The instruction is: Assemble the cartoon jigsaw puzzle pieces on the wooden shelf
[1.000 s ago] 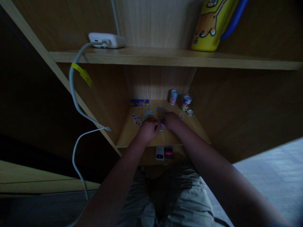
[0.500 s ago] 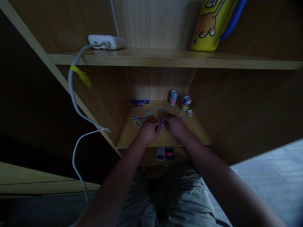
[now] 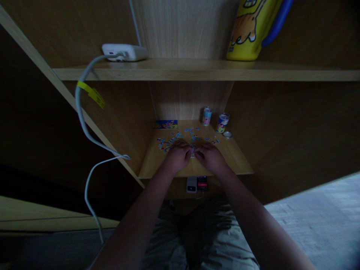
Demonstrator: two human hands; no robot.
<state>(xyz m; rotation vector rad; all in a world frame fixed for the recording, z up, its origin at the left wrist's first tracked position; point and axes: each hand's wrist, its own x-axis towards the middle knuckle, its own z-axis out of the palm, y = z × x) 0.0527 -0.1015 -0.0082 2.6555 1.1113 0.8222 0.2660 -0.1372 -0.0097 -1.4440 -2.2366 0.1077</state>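
Observation:
Small blue and pink puzzle pieces (image 3: 168,143) lie scattered on a wooden desk (image 3: 236,157). My left hand (image 3: 177,156) and my right hand (image 3: 211,156) rest side by side on the desk, fingers curled, meeting over a small piece (image 3: 192,153) between their fingertips. What exactly each finger grips is too small and dark to make out. A finished puzzle strip or picture card (image 3: 166,124) lies at the back left of the desk.
Two small printed tins (image 3: 207,115) (image 3: 222,122) and a round lid (image 3: 227,134) stand at the back right. Above, a shelf (image 3: 197,69) carries a white charger (image 3: 125,52) with a hanging cable (image 3: 84,123) and a yellow cup (image 3: 253,28). Two small devices (image 3: 197,183) sit below the desk's front edge.
My right hand has drawn back toward me and to the left hand, so both now meet near the desk's front. More pieces at the back right are uncovered.

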